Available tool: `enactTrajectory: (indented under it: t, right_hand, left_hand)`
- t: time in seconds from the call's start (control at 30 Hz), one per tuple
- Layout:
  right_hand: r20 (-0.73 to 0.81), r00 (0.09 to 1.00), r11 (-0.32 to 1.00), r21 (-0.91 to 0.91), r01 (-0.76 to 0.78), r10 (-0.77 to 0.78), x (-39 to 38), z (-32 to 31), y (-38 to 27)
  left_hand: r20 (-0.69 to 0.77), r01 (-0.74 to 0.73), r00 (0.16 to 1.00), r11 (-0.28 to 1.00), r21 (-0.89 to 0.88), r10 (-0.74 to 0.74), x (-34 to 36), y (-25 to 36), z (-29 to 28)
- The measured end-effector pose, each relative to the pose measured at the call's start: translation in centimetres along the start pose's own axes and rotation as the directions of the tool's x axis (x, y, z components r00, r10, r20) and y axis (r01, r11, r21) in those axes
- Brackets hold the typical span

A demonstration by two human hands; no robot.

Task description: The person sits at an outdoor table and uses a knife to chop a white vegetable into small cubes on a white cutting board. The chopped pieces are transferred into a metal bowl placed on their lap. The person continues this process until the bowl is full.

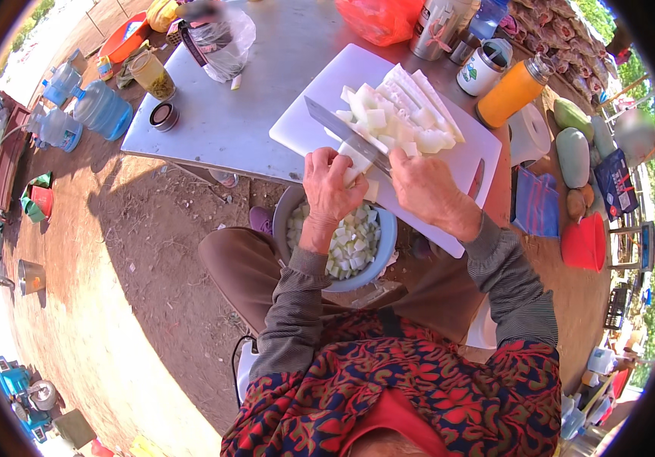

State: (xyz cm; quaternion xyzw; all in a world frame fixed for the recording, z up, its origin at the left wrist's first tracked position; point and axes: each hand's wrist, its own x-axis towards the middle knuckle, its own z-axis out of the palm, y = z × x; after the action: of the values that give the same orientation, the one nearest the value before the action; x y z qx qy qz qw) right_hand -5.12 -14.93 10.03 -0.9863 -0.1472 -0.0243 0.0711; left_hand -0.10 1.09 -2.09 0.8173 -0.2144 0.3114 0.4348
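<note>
My right hand (428, 192) is wrapped round the handle end of a kitchen knife (336, 128), its broad blade slanting up to the left across the white cutting board (304, 103). Closed on a pale strip of melon (355, 166), my left hand (329, 190) presses it at the board's near edge, close beside the blade. Beyond the knife lie more white melon slices and chunks (400, 114), heaped on the board. Below the board, between my knees, a blue-grey basin (388, 244) holds many melon cubes (352, 247); my left wrist and the board hide part of it.
The board overhangs the metal table (266, 114). At its right stand an orange bottle (511, 95), a white mug (483, 68) and a steel flask (438, 30). A plastic bag (228, 42) and jar (152, 75) are left. Whole melons (572, 156) and a red bucket (584, 242) sit right.
</note>
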Motion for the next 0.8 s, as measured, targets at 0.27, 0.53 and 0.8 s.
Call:
enactTrajectory:
  t: [0.27, 0.53, 0.8]
  right_hand:
    - [0.103, 0.994, 0.999, -0.016, 0.042, -0.040, 1.1, 0.6, -1.0]
    - [-0.121, 0.984, 0.986, 0.125, -0.114, 0.129, 3.1, 4.7, 2.8]
    - [0.044, 0.998, 0.998, -0.017, 0.052, -0.052, 0.2, -0.6, -0.9]
  left_hand:
    - [0.000, -0.014, 1.000, 1.000, -0.017, 0.014, -0.3, -0.3, 0.5]
    - [-0.060, -0.019, 0.998, 0.995, -0.094, 0.013, -0.9, -0.3, 0.2]
    - [-0.030, -0.052, 0.998, 0.998, -0.018, 0.052, 0.3, -0.5, 0.7]
